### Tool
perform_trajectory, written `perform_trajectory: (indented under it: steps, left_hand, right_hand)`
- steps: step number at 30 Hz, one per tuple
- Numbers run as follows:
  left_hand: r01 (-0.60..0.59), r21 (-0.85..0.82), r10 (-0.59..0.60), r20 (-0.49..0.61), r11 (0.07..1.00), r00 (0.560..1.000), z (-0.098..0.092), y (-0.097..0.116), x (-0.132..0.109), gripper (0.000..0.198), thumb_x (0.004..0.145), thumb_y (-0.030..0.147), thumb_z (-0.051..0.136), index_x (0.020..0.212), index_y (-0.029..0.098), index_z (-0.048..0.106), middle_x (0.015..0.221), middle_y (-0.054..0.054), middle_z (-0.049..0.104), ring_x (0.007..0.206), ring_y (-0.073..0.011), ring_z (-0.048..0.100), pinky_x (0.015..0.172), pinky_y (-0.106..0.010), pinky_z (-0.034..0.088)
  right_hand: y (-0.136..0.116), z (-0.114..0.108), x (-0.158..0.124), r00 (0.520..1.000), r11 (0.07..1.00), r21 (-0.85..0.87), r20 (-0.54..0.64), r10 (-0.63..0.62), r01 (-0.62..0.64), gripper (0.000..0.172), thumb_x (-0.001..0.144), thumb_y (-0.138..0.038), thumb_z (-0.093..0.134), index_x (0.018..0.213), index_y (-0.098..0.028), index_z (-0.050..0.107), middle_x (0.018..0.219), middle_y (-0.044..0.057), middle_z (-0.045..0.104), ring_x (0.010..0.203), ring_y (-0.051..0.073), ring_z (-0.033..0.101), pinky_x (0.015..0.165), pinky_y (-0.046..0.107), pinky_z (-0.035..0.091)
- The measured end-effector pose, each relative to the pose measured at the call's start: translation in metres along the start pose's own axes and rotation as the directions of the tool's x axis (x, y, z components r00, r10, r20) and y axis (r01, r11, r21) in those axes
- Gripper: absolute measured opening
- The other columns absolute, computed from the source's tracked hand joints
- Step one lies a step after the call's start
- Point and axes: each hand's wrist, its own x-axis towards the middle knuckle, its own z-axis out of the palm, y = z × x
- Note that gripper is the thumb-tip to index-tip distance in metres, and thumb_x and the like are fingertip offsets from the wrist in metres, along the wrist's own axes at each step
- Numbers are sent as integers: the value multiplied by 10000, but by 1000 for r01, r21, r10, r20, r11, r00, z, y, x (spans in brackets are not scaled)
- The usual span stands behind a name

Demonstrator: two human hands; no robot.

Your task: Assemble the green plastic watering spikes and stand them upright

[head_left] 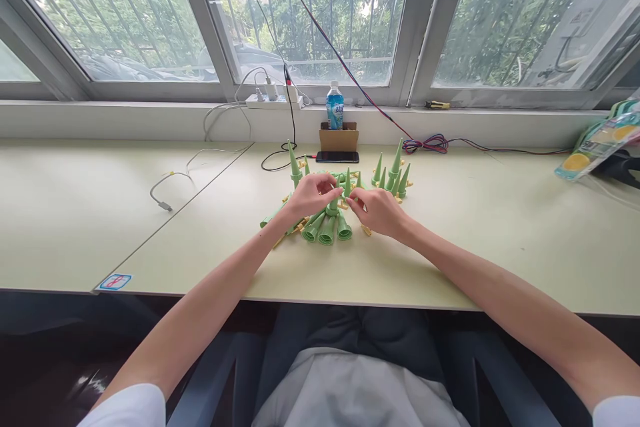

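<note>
My left hand is closed, thumb and fingers pinched around the upper part of a green watering spike. Close by on its right, my right hand has its fingertips pressed together; whatever they hold is too small or hidden to make out. Below the hands several hollow green spikes lie with their threaded open ends towards me. More green spikes with small yellow valves stand upright behind my right hand. A tall spike rises behind my left hand. One loose yellow valve rests under my right hand.
Behind the spikes a phone lies before a cardboard box and a blue bottle. A power strip sits on the sill. Cables run along the table's back. A plastic package lies far right.
</note>
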Motion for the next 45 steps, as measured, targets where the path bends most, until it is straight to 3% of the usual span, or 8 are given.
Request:
perform_trajectory:
  steps: [10, 29, 37, 45]
  left_hand:
    - [17, 36, -16, -40, 999, 999, 0, 1, 0, 215, 802, 374, 633, 778, 161, 625, 574, 34, 491, 557, -96, 419, 548, -242, 340]
    - [-31, 85, 30, 20, 996, 999, 3, -3, 0, 259, 820, 415, 635, 833, 160, 678, 573, 34, 507, 547, -88, 428, 545, -232, 353]
    - [-22, 100, 22, 3, 995, 1000, 2, -3, 0, 336, 876, 468, 555, 803, 162, 672, 554, 34, 462, 525, -92, 377, 522, -243, 304]
    - [-33, 222, 36, -9, 975, 999, -4, -1, 0, 280, 858, 377, 563, 695, 159, 629, 574, 17, 534, 549, -100, 401, 571, -259, 339]
  right_hand:
    - [-2, -2, 0, 999, 1000, -2, 36, 10, -10, 279, 972, -336, 436, 805, -186, 601, 554, -9, 513, 485, 110, 366, 545, 245, 252]
    - [-3, -4, 0, 997, 998, -65, 74, 21, -16, 281, 979, -337, 418, 861, -180, 620, 576, -4, 528, 497, 117, 387, 555, 250, 261]
    - [-1, -2, 0, 997, 996, -85, 58, 42, -37, 270, 969, -297, 413, 885, -174, 638, 588, 7, 565, 511, 127, 433, 563, 249, 276]
    - [-2, -3, 1, 996, 987, -141, 37, 77, -71, 314, 970, -303, 394, 824, -174, 641, 621, 30, 607, 537, 135, 470, 557, 255, 258]
